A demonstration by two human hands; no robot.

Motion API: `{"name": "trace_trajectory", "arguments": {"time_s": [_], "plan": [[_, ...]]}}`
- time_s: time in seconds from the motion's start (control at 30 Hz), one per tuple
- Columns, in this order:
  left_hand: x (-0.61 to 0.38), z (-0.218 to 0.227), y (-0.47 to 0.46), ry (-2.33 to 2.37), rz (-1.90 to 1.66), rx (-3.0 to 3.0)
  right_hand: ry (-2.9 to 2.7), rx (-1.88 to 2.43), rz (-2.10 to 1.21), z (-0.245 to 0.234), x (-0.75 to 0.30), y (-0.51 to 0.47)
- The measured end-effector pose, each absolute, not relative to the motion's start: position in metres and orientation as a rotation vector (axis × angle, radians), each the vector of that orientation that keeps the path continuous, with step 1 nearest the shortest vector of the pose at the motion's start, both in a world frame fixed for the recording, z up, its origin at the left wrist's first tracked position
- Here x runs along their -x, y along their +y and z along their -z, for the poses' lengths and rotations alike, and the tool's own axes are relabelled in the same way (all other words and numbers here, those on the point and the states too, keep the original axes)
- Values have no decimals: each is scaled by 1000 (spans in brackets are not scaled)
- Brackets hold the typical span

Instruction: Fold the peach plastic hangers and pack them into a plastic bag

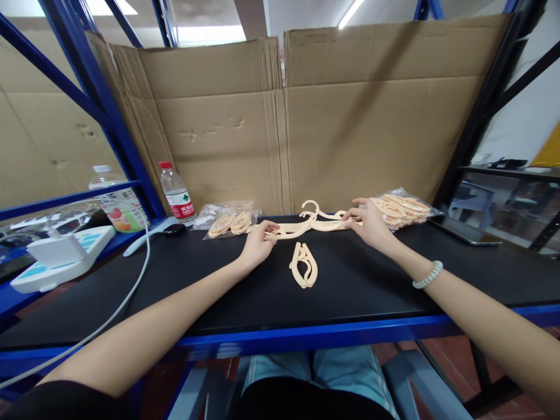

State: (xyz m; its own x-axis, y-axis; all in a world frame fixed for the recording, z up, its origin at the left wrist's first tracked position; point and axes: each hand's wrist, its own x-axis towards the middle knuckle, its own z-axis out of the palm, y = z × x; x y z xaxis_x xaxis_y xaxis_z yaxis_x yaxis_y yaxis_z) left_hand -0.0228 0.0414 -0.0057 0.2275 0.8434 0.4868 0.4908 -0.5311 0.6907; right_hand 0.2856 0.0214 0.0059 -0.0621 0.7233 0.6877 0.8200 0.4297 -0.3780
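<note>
A pale peach plastic folding hanger (312,222) lies spread out on the black tabletop (210,280). My left hand (258,243) pinches its left arm end. My right hand (370,224) grips its right arm end, fingers curled over it. Just in front of the spread hanger lies another hanger, folded up (303,265), untouched between my hands.
A clear bag of folded hangers (400,210) sits behind my right hand; a smaller bag (227,220) lies left of my left hand. A water bottle (176,192), a white cable (131,280) and a white device (61,256) stand at the left. Cardboard sheets (306,116) wall the back. A tablet (464,231) lies at the right.
</note>
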Motion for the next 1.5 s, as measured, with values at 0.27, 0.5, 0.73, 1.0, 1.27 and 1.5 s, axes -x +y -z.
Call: {"name": "trace_trajectory", "arguments": {"time_s": [0.27, 0.5, 0.73, 1.0, 1.27, 1.5], "plan": [[23, 4, 41, 1216, -1250, -2028, -1772, 1230, -88, -9, -279, 17], [19, 0, 37, 1159, -1314, -1854, -1737, 1169, -300, -12, -282, 20], [12, -13, 23, 948, -1333, -1624, -1441, 898, -850, -11, -268, 11], [-3, -14, 1, 689, -1241, -1488, -1437, 763, -918, -13, -235, -9], [-7, -14, -6, 606, -1224, -1532, -1836, 618, -948, -14, -222, -26], [-9, -14, -9, 580, -1175, -1459, -1822, 773, -657, -13, -226, -24]]}}
